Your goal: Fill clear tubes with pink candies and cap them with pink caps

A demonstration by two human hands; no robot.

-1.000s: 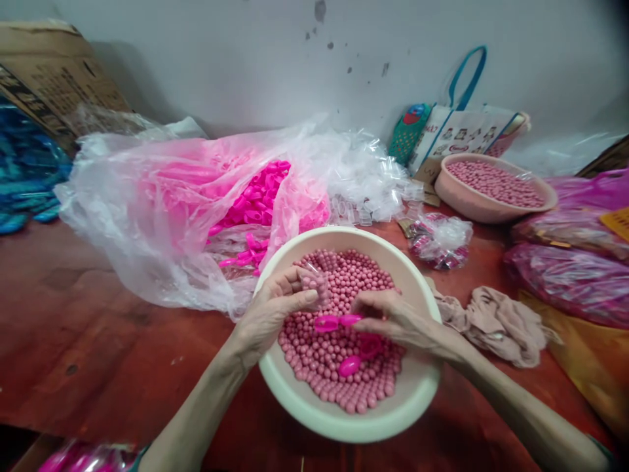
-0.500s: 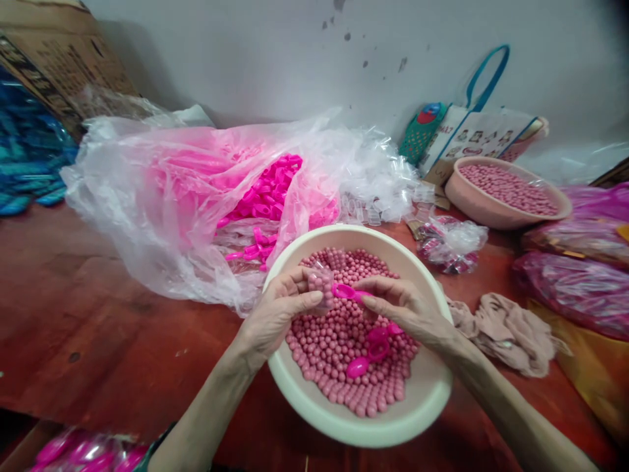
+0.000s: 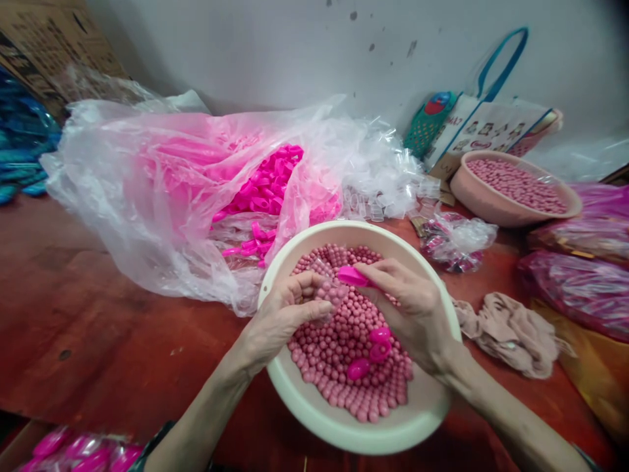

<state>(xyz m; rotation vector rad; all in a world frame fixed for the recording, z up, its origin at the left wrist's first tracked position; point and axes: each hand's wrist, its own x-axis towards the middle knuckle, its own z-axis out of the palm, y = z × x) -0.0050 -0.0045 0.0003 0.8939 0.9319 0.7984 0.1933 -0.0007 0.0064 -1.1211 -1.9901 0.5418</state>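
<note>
My left hand (image 3: 289, 308) is closed on a small clear plastic container (image 3: 330, 293) filled with pink balls. Between the thumb and fingers of my right hand (image 3: 403, 292) is a bright pink plastic piece (image 3: 352, 276) with a rounded end, slightly above and right of the container. Both hands are over a cream basin (image 3: 354, 442) holding a heap of pink balls (image 3: 339, 367). More bright pink plastic pieces (image 3: 378, 352) lie on the balls below my right hand. My right fingers hide part of the piece they hold.
A large clear bag (image 3: 122, 229) spills pink plastic pieces (image 3: 275, 183) behind the basin. Clear plastic parts (image 3: 378, 190) lie beside it. At the right are a second basin (image 3: 491, 196) of pink pieces, a crumpled cloth (image 3: 515, 334) and purple-pink bags (image 3: 574, 282). A cardboard box (image 3: 49, 39) stands far left.
The pink piece in my right hand has lifted and turned away from the container, its rounded end now pointing left. My left hand keeps its hold. The view has shifted slightly.
</note>
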